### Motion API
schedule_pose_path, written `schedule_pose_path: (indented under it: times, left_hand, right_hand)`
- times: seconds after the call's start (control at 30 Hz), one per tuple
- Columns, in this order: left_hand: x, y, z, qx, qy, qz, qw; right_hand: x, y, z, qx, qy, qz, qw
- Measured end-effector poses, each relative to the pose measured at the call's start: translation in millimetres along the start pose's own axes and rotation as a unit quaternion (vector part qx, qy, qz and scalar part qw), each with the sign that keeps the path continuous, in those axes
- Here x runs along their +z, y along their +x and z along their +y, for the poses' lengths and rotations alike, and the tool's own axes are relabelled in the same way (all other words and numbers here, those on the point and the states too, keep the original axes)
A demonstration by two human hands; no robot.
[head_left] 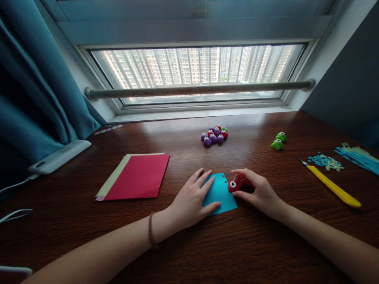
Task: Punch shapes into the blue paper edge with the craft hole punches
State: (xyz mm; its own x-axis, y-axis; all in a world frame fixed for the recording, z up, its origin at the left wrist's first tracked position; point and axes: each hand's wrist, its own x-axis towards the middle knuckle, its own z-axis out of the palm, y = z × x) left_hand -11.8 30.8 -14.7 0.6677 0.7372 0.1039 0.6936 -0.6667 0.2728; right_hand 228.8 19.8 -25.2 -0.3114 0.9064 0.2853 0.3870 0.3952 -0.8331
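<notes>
A small blue paper sheet (221, 193) lies on the dark wooden table (207, 244) in front of me. My left hand (192, 201) rests flat on its left part, fingers spread, pinning it down. My right hand (256, 189) grips a small red paper punch (233, 185) set on the sheet's right edge. A tiny punched hole shows in the paper just left of the punch.
A red sheet on a stack of coloured paper (136, 176) lies to the left. A cluster of purple, red and green punches (214, 135) sits further back, two green punches (278, 141) at right. A yellow craft knife (333, 186), blue paper scraps (325, 161) and a white device (59, 156) flank the table.
</notes>
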Motion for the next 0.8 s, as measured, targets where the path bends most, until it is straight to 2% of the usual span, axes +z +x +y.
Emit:
schedule_pose_path:
  times: [0.4,0.8]
  left_hand:
    - [1.7,-0.6,-0.3,-0.001,0.003,0.003,1.000]
    - [-0.2,0.7,0.4,-0.007,0.005,-0.013,1.000]
  right_hand:
    - [-1.9,1.2,-3.8,0.007,-0.072,0.001,0.997]
    - [-0.1,0.5,-4.0,-0.005,-0.022,-0.015,1.000]
